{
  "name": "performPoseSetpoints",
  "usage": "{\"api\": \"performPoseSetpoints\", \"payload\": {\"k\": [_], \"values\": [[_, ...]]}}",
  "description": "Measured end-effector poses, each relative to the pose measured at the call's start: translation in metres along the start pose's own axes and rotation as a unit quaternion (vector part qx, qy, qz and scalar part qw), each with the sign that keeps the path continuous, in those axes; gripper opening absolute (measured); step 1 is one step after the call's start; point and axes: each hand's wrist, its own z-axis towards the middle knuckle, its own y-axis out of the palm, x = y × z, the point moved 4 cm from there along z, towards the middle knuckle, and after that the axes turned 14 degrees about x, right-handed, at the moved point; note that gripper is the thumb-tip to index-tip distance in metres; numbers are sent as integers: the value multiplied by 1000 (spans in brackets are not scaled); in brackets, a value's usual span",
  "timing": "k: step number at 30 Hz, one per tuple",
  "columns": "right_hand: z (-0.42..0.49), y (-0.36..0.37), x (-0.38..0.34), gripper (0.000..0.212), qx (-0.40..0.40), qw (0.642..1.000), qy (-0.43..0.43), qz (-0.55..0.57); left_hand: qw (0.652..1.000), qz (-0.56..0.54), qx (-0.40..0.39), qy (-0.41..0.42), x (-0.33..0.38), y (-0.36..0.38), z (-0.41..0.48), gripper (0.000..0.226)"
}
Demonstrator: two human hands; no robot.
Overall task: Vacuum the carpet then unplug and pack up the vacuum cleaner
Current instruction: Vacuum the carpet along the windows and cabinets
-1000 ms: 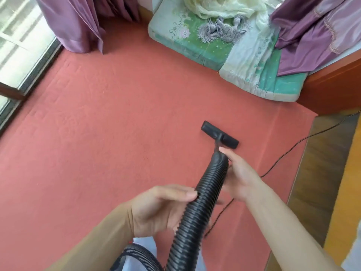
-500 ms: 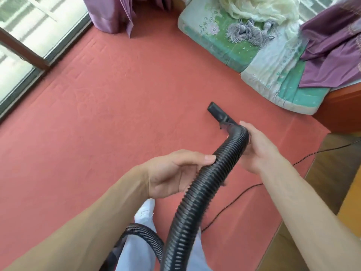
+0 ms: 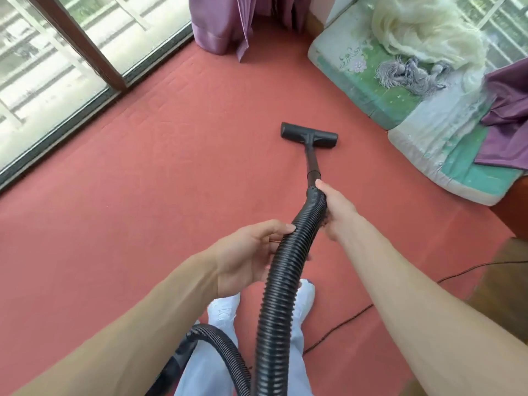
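A black ribbed vacuum hose runs up from the bottom of the view to a short black tube and a flat black floor nozzle, which lies on the red carpet. My right hand grips the hose's upper end just below the tube. Lower down, my left hand wraps the hose from the left side. A thin black power cord trails over the carpet to the right. A dark part of the vacuum body shows at the bottom, beside my legs.
Sliding glass doors line the carpet's left edge. Purple curtains hang at the far end. Green and white cushions with cloths lie along the far right. Wooden floor begins at the carpet's right edge.
The nozzle has swung forward and now lies square on the carpet, further from me. My view has turned left, showing more of the glass doors. Both hands kept their grip on the hose.
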Motion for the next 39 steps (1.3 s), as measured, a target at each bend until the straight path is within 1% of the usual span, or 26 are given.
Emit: {"api": "performPoseSetpoints", "payload": {"k": [2,4,7,9,11,13,15,18,21,24,26,28,31,34,37,39], "values": [[14,3,-11,40,0,1000,-18,-19,998,-12,63,17,-3,13,14,26],[16,1,-21,34,-11,1000,-20,-18,996,-19,72,38,-3,28,21,20],[2,-17,-35,29,-5,1000,-5,16,998,-8,18,53,7,34,14,19],[-14,-35,-34,29,8,998,16,55,997,2,-54,52,17,25,-1,23],[-28,-51,-25,34,15,997,23,73,992,20,-116,40,24,18,-13,26],[-38,-64,-12,36,22,995,41,88,987,57,-146,25,26,20,-19,29],[-43,-63,-9,31,18,992,60,112,984,93,-152,26,28,23,-16,30],[-36,-53,-14,28,33,985,73,156,989,76,-119,43,34,26,-7,26],[-18,-38,-28,21,76,977,75,187,995,29,-54,78,43,19,5,26],[3,-18,-40,23,104,975,54,189,993,6,17,114,50,12,19,30],[16,-9,-50,29,116,977,30,176,988,28,61,140,54,11,29,36],[28,-9,-62,31,128,977,10,169,981,74,85,156,59,18,38,41],[34,-25,-78,26,130,972,16,197,979,101,66,163,65,39,42,45],[34,-51,-87,27,120,965,33,231,979,117,15,164,74,57,42,41],[42,-80,-82,26,107,967,53,224,976,160,-35,142,77,70,43,37],[52,-91,-76,22,96,970,64,213,974,185,-36,124,75,77,49,36]]}}
